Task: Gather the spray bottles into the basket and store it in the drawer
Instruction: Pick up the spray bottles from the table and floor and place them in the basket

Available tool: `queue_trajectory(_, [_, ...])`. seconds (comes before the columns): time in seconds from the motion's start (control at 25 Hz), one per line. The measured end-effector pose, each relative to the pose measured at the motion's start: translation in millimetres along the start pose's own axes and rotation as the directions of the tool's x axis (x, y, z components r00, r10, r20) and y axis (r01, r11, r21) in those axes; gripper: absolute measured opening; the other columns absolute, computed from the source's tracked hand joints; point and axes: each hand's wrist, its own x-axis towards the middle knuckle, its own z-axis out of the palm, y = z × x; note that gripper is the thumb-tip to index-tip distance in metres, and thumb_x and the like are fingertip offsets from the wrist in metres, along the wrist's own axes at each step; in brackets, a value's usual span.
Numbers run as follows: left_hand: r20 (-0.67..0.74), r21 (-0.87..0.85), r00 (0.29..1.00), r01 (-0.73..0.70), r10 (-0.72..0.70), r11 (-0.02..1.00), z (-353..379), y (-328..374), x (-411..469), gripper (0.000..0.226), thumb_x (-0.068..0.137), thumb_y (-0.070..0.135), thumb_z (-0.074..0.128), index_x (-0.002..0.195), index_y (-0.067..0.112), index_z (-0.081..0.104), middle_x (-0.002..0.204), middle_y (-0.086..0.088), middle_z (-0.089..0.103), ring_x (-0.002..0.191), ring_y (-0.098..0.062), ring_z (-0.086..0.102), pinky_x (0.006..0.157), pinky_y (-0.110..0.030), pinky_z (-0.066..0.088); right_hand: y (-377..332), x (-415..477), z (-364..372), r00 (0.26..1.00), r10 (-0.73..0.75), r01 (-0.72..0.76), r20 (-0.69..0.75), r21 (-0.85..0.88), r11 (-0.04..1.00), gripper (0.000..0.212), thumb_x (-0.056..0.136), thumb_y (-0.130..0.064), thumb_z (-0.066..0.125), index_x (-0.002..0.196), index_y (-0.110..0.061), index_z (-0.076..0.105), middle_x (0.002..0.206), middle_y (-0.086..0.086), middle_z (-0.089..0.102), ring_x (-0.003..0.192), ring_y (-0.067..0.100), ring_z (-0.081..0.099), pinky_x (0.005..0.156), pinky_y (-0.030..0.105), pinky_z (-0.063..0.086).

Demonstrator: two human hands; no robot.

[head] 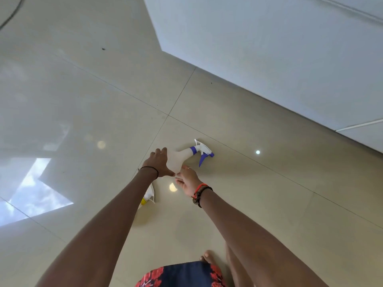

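A clear bottle (pixel 178 160) with a blue sprayer lies on the floor (pixel 228 204). The left hand (pixel 158 163), fingers spread, covers its base; the right hand (pixel 187 179) touches it, grip unclear. A yellow-capped bottle (pixel 147 197) lies just nearer, under the left arm.

Glossy tiled floor (pixel 103 100), translucent, seemingly plastic spray bottle (pixel 180 160)

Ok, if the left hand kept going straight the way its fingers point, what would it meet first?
The left hand already lies against the translucent white spray bottle with the blue trigger, lying on the glossy beige tiled floor. Further along, past the bottle's base, probably only bare floor; depth is unclear.
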Motion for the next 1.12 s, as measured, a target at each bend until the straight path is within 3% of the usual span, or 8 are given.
queue_trajectory(0.12, [-0.012, -0.132, 1.0, 0.014, -0.016, 0.991, -2, 2, -14, 0.098, 0.067, 0.035, 0.081, 0.142, 0.007, 0.025, 0.136, -0.017, 0.039, 0.127, -0.034, 0.038, 0.1, -0.042, 0.041, -2, -20, -2, 1.0, -0.008, 0.008, 0.011, 0.023, 1.0, 0.042, 0.092, 0.006, 0.032, 0.126, -0.006, 0.054, 0.073, 0.001, 0.042, 0.063, 0.012, 0.036, 0.066, 0.019, 0.041])
queue_trajectory(0.2, [-0.04, -0.222, 0.999, 0.008, -0.018, 0.975, -12, 5, -37, 0.098, 0.066, 0.033, 0.081, 0.143, 0.009, 0.025, 0.135, -0.017, 0.039, 0.127, -0.034, 0.037, 0.101, -0.042, 0.039, -7, -43, -5, 1.0, -0.017, 0.018, -0.003, 0.07, 0.997, 0.042, 0.092, 0.008, 0.032, 0.126, -0.009, 0.051, 0.078, 0.004, 0.046, 0.068, 0.014, 0.042, 0.093, 0.027, 0.049])
queue_trajectory(0.28, [-0.072, -0.303, 0.997, 0.002, -0.026, 0.953, -26, 12, -64, 0.097, 0.065, 0.032, 0.082, 0.142, 0.011, 0.026, 0.133, -0.016, 0.039, 0.125, -0.034, 0.037, 0.101, -0.041, 0.039, -16, -72, -6, 0.999, -0.044, 0.046, -0.024, 0.118, 0.992, 0.04, 0.092, 0.01, 0.031, 0.122, -0.01, 0.051, 0.085, 0.008, 0.048, 0.077, 0.018, 0.047, 0.105, 0.033, 0.043])
queue_trajectory(0.4, [-0.104, -0.418, 0.994, -0.015, -0.032, 0.908, -56, 25, -113, 0.094, 0.063, 0.032, 0.083, 0.14, 0.015, 0.03, 0.131, -0.013, 0.04, 0.123, -0.032, 0.038, 0.097, -0.04, 0.039, -31, -126, -5, 0.996, -0.081, 0.085, -0.034, 0.143, 0.986, 0.034, 0.092, 0.008, 0.032, 0.114, -0.009, 0.052, 0.088, 0.01, 0.049, 0.085, 0.023, 0.049, 0.103, 0.035, 0.045])
queue_trajectory(0.6, [-0.178, -0.58, 0.984, -0.092, -0.016, 0.81, -122, 59, -203, 0.084, 0.057, 0.034, 0.083, 0.129, 0.018, 0.041, 0.127, -0.006, 0.045, 0.119, -0.027, 0.045, 0.097, -0.045, 0.047, -67, -227, -2, 0.991, -0.13, 0.132, -0.025, 0.148, 0.98, 0.017, 0.096, -0.004, 0.041, 0.108, -0.01, 0.051, 0.093, 0.011, 0.058, 0.078, 0.02, 0.053, 0.077, 0.027, 0.05])
queue_trajectory(0.8, [-0.258, -0.64, 0.966, -0.183, 0.015, 0.747, -184, 97, -278, 0.078, 0.06, 0.029, 0.083, 0.126, 0.018, 0.043, 0.121, 0.002, 0.044, 0.121, -0.024, 0.044, 0.099, -0.045, 0.046, -101, -319, -5, 0.969, -0.247, 0.242, 0.01, 0.173, 0.955, 0.016, 0.096, -0.008, 0.05, 0.111, -0.007, 0.053, 0.102, 0.015, 0.059, 0.079, 0.021, 0.055, 0.077, 0.027, 0.051])
queue_trajectory(1.04, [-0.344, -0.621, 0.933, -0.308, 0.103, 0.721, -236, 137, -344, 0.074, 0.059, 0.028, 0.085, 0.122, 0.022, 0.046, 0.112, 0.011, 0.044, 0.113, -0.015, 0.046, 0.08, -0.017, 0.044, -132, -412, -17, 0.954, -0.298, 0.287, 0.041, 0.175, 0.942, 0.016, 0.098, -0.018, 0.047, 0.104, -0.009, 0.058, 0.094, 0.01, 0.063, 0.077, 0.017, 0.059, 0.067, 0.023, 0.054])
queue_trajectory(1.12, [-0.356, -0.622, 0.924, -0.346, 0.139, 0.702, -248, 152, -363, 0.076, 0.058, 0.03, 0.086, 0.123, 0.02, 0.047, 0.118, 0.006, 0.049, 0.113, -0.015, 0.048, 0.08, -0.018, 0.044, -140, -435, -25, 0.954, -0.3, 0.292, 0.026, 0.16, 0.943, 0.024, 0.099, -0.025, 0.044, 0.11, -0.009, 0.058, 0.092, 0.008, 0.063, 0.075, 0.017, 0.059, 0.065, 0.024, 0.053])
